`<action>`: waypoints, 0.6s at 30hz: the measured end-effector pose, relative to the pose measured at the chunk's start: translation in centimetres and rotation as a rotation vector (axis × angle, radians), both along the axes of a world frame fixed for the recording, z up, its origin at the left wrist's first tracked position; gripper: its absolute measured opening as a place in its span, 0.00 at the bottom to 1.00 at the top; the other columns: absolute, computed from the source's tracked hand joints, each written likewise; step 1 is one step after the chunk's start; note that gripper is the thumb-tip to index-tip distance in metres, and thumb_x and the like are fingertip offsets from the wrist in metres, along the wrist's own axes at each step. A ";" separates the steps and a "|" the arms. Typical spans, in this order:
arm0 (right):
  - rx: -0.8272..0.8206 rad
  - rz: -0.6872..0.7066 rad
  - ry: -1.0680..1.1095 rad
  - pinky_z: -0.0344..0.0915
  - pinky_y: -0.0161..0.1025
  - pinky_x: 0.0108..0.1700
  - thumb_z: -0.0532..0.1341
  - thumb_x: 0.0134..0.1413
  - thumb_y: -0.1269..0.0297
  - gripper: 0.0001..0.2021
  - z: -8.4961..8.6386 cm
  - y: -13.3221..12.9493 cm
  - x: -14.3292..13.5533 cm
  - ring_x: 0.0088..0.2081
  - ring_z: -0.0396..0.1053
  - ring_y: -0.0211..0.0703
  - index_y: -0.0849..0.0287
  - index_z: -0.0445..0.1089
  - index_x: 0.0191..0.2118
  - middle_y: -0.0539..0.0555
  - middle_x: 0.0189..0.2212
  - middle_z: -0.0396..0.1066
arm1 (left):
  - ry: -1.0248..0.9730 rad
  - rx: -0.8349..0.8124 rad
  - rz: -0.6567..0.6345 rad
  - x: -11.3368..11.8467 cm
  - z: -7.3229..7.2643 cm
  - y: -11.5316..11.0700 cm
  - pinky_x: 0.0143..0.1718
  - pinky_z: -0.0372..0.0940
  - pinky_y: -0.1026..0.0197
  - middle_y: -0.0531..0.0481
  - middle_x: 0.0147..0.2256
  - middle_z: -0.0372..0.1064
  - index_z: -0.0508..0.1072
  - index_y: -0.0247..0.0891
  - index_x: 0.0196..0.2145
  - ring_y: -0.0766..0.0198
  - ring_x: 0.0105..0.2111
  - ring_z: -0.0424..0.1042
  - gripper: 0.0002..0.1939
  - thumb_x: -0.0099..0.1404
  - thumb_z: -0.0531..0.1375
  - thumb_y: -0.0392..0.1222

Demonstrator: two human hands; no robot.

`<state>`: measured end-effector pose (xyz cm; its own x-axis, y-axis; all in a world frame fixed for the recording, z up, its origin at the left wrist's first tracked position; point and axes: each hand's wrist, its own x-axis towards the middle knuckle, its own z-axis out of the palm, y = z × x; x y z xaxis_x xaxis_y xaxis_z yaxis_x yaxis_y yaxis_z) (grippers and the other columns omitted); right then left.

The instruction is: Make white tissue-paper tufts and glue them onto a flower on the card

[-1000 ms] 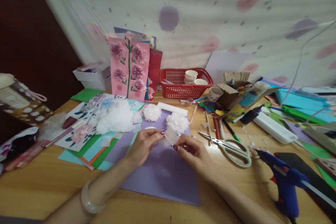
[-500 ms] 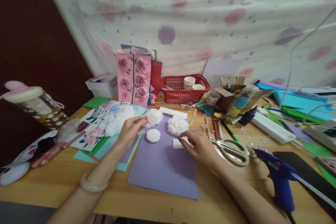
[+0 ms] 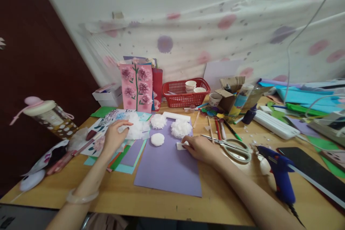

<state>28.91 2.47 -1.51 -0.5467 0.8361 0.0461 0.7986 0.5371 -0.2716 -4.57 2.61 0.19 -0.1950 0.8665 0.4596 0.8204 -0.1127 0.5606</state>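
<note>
Over the pile of white tissue paper (image 3: 136, 131) hovers my left hand (image 3: 116, 134), its thumb and fingers curved but apart, with nothing in them. My right hand (image 3: 199, 148) rests at the right side of the purple sheet (image 3: 167, 172), its fingertips closed on a small folded piece of white paper (image 3: 180, 146). Just behind it is a fluffy white paper flower (image 3: 181, 128). A second, smaller paper flower (image 3: 158, 121) lies to its left. In front of that one sits a round white disc (image 3: 157, 139). A white paper roll (image 3: 176, 116) lies along the sheet's back edge.
Scissors (image 3: 234, 149) lie right of my right hand, with a blue glue gun (image 3: 280, 172) beyond them. Pens, a paper cup (image 3: 215, 99) and a red basket (image 3: 185, 97) stand behind. Flower prints, coloured paper and a bottle (image 3: 51, 116) occupy the left.
My left hand has left the smaller paper flower and moved left to the tissue pile. My right fingers have closed on the small white paper. The view has shifted slightly.
</note>
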 end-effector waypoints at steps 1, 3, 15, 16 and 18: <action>0.005 -0.004 0.004 0.55 0.34 0.32 0.53 0.62 0.65 0.12 0.0 0.0 0.0 0.34 0.74 0.46 0.56 0.73 0.45 0.56 0.32 0.78 | 0.011 0.005 -0.013 1.0 -0.2 -0.2 0.58 0.57 0.50 0.46 0.43 0.76 0.78 0.41 0.31 0.52 0.50 0.69 0.12 0.53 0.55 0.39; 0.014 -0.011 0.009 0.56 0.34 0.34 0.52 0.62 0.67 0.13 0.0 0.0 0.1 0.36 0.74 0.45 0.57 0.73 0.44 0.57 0.35 0.78 | 0.039 -0.008 -0.040 3.6 -0.5 -0.6 0.61 0.51 0.47 0.48 0.42 0.76 0.79 0.42 0.31 0.49 0.56 0.62 0.10 0.54 0.58 0.40; -0.003 -0.033 -0.025 0.52 0.34 0.30 0.54 0.60 0.68 0.11 -0.5 -0.1 -0.4 0.32 0.74 0.44 0.57 0.73 0.40 0.55 0.30 0.78 | 0.213 -0.341 -0.500 14.1 -2.0 -1.4 0.49 0.56 0.45 0.49 0.39 0.76 0.80 0.47 0.36 0.47 0.48 0.65 0.10 0.55 0.63 0.43; -0.004 -0.036 -0.030 0.52 0.34 0.30 0.53 0.60 0.68 0.11 -0.5 -0.2 -0.4 0.32 0.74 0.44 0.58 0.73 0.40 0.56 0.30 0.78 | 0.224 -0.336 -0.519 14.3 -2.0 -1.6 0.49 0.56 0.45 0.49 0.39 0.76 0.80 0.47 0.36 0.48 0.47 0.65 0.10 0.56 0.62 0.42; -0.010 -0.037 -0.040 0.51 0.34 0.30 0.52 0.61 0.67 0.11 -0.5 -0.2 -0.4 0.32 0.74 0.44 0.58 0.72 0.40 0.56 0.30 0.78 | 0.232 -0.312 -0.566 13.9 -1.9 -2.1 0.50 0.56 0.46 0.49 0.39 0.76 0.80 0.46 0.36 0.50 0.47 0.67 0.09 0.59 0.61 0.41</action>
